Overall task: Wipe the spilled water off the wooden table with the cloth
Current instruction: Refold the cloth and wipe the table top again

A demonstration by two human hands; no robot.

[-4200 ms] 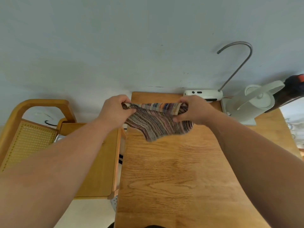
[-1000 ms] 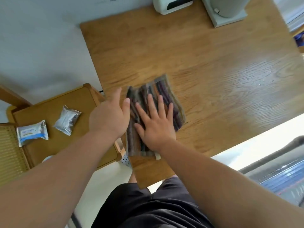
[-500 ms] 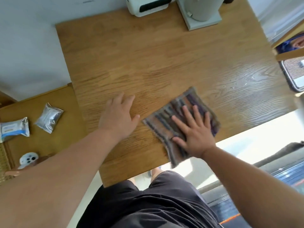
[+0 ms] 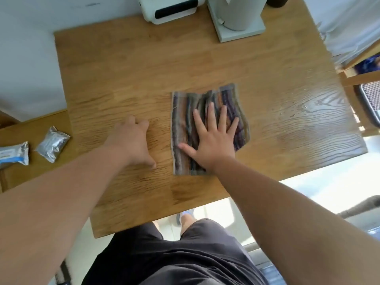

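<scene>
A striped multicoloured cloth (image 4: 185,120) lies flat on the wooden table (image 4: 144,68), near its middle. My right hand (image 4: 211,138) presses down on the cloth with its fingers spread and straight. My left hand (image 4: 131,142) rests on the bare wood just left of the cloth, apart from it, fingers loosely bent. Small water drops and a wet sheen (image 4: 296,110) show on the table's right part, to the right of the cloth.
A white appliance (image 4: 170,9) and a grey stand base (image 4: 240,21) sit at the table's far edge. Two foil packets (image 4: 53,144) (image 4: 14,155) lie on a lower wooden surface at the left. A chair (image 4: 368,93) stands at the right.
My right hand has slid the cloth away from the near edge toward the table's middle. My left hand let go of the cloth earlier and stays resting on the wood.
</scene>
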